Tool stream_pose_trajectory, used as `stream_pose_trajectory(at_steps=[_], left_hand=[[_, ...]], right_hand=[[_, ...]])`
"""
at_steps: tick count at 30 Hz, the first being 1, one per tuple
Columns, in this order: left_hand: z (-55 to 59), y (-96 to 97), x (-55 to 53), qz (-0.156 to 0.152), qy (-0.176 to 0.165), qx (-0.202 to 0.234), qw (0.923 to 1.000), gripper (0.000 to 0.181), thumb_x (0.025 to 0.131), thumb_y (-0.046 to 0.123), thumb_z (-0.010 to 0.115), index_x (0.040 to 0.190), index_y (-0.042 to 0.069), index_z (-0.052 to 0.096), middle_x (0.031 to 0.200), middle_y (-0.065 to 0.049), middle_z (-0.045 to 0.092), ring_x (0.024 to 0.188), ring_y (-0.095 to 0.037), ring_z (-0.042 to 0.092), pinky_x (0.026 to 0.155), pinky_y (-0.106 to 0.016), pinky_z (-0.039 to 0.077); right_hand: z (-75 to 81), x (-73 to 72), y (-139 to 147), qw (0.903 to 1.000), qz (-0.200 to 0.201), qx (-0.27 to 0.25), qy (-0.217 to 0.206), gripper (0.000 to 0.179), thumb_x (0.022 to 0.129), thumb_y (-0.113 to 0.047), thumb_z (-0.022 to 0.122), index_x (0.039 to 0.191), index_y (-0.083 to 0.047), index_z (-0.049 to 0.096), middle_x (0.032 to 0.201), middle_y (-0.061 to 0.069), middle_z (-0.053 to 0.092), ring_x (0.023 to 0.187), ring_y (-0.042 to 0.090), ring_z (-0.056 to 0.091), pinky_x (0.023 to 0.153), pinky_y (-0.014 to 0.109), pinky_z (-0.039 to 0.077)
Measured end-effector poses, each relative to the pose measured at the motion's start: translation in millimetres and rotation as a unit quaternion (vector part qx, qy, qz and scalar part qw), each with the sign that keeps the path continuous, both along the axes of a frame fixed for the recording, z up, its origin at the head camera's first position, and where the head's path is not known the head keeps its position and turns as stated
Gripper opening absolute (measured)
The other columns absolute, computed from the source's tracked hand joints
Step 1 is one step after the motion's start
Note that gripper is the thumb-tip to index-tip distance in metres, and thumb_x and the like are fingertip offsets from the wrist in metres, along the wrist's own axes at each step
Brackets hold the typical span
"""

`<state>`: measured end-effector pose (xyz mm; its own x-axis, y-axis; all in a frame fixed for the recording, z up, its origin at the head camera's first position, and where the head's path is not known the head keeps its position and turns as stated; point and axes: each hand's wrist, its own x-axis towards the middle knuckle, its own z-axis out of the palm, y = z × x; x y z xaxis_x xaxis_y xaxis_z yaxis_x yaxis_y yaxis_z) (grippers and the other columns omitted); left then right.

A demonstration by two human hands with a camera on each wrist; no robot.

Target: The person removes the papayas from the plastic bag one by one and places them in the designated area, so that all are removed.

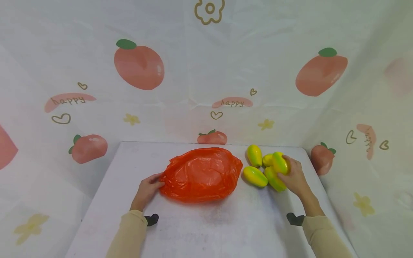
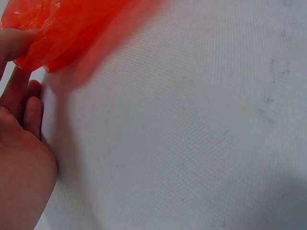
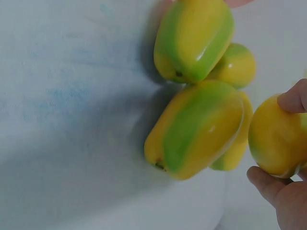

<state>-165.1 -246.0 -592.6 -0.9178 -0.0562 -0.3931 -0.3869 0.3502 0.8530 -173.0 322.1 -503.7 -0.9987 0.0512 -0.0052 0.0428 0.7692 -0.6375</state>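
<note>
A crinkled red plastic bag (image 1: 203,175) lies on the table, left of a group of papayas. My left hand (image 1: 146,190) pinches the left end of the bag; in the left wrist view its thumb (image 2: 19,43) is over the red film, with the fingers beneath. On the other side, my right hand (image 1: 296,176) grips a yellow-green papaya (image 1: 280,163) between thumb and fingers, above the others. Several more papayas sit close together below and left of it, among them one near the bag (image 1: 255,176) and one at the back (image 1: 254,156).
The white table (image 1: 193,229) ends at a hanging cloth (image 1: 180,71) printed with fruit, which rises behind and on both sides. A dark strap piece (image 1: 151,219) shows at the left wrist and another (image 1: 295,219) at the right.
</note>
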Motion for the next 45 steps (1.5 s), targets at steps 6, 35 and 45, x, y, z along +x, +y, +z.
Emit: stream_pose_trajectory(at_steps=[6,35,45], left_hand=[[-0.9,0.8,-0.5,-0.002,0.001,0.004,1.0000,0.051,0.099,0.026,0.064,0.149,0.019,0.054,0.157,-0.010,0.050,0.145,-0.033,0.045,0.119,-0.053,0.042],[3.3,0.7,0.1,0.004,-0.007,0.003,1.0000,0.052,0.099,0.024,0.063,0.150,0.018,0.053,0.158,-0.010,0.048,0.148,-0.034,0.041,0.120,-0.052,0.041],[1.2,-0.3,0.7,0.002,-0.011,0.005,0.9999,0.052,0.099,0.026,0.064,0.150,0.019,0.053,0.159,-0.010,0.047,0.149,-0.034,0.039,0.121,-0.054,0.039]], right_hand=[[-5.5,4.0,15,0.9999,-0.012,0.006,0.000,0.077,0.092,-0.010,0.067,0.156,0.002,0.027,0.153,0.037,0.030,0.134,0.053,0.036,0.112,0.075,0.033],[-32.4,19.1,47,0.9986,-0.009,0.016,-0.049,0.079,0.089,-0.003,0.065,0.153,0.015,0.021,0.150,0.043,0.029,0.135,0.058,0.032,0.115,0.075,0.026],[-38.8,19.6,47,0.9988,0.009,0.019,-0.045,0.078,0.088,-0.004,0.066,0.150,0.019,0.023,0.147,0.045,0.031,0.135,0.060,0.033,0.114,0.076,0.026]])
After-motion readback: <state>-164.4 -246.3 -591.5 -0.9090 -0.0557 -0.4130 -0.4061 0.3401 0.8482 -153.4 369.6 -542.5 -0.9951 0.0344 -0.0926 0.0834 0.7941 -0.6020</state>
